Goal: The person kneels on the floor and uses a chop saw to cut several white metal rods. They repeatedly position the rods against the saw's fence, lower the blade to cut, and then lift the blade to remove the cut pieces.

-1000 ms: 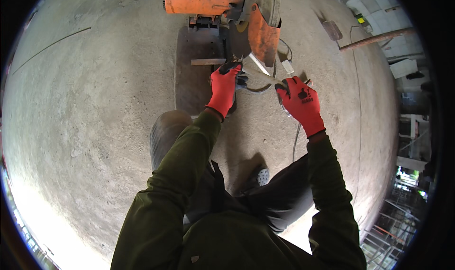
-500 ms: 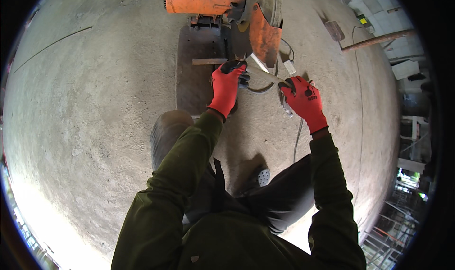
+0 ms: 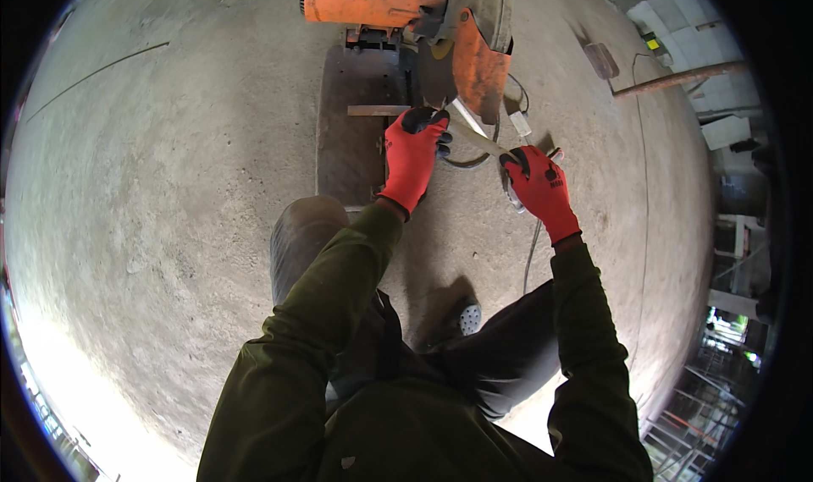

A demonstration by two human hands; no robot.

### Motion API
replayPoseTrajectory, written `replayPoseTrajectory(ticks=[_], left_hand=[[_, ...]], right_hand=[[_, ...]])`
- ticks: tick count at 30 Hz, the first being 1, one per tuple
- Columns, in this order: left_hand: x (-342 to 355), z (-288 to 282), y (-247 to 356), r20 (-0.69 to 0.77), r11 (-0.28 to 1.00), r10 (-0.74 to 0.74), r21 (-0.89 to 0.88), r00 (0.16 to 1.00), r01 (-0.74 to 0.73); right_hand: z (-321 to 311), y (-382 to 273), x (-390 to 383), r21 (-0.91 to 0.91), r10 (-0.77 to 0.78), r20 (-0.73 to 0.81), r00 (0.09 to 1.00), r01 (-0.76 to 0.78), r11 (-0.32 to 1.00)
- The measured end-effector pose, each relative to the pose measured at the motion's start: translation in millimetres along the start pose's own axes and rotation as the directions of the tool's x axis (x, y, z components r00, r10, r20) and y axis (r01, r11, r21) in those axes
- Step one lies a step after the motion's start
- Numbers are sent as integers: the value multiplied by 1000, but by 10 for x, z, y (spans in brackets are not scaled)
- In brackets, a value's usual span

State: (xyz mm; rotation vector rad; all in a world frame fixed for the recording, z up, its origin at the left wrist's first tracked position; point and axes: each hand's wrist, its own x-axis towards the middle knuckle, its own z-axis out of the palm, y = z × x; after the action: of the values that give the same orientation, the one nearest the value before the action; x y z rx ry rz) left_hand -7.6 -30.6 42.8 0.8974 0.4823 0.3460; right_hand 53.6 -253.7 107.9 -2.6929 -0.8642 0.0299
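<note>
My left hand [image 3: 411,159], in a red and black glove, is closed on one end of a pale flat bar [image 3: 478,143] beside the lower tip of the orange guard [image 3: 478,71] of a chop saw. My right hand [image 3: 544,192], gloved alike, is closed on the bar's lower right end. A grey metal object [image 3: 513,196] lies partly hidden behind that hand. The saw's dark base plate [image 3: 343,156] sits on the concrete floor left of my hands, with a short flat piece [image 3: 368,110] across it. The orange motor [image 3: 373,0] is at the top.
A cable [image 3: 532,262] runs along the floor past a small pale block [image 3: 521,124]. A long-handled tool [image 3: 677,78] lies at upper right, near pale blocks along the edge. A thin rod [image 3: 97,76] lies at upper left. My knees and a perforated shoe [image 3: 468,317] are below.
My left hand has shifted slightly right, still on the bar. My right hand dips a little with the bar's end. The saw appears slightly further right in the picture.
</note>
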Motion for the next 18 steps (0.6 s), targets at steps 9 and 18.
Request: replayPoseTrajectory(ticks=[9, 18], left_hand=[[-36, 75, -17, -17, 1000, 22, -11, 1000, -23], [-54, 106, -11, -38, 986, 125, 116, 991, -120]], right_hand=[[75, 117, -15, 91, -44, -12, 999, 45, 995], [249, 239, -41, 236, 4, 100, 995, -27, 971]])
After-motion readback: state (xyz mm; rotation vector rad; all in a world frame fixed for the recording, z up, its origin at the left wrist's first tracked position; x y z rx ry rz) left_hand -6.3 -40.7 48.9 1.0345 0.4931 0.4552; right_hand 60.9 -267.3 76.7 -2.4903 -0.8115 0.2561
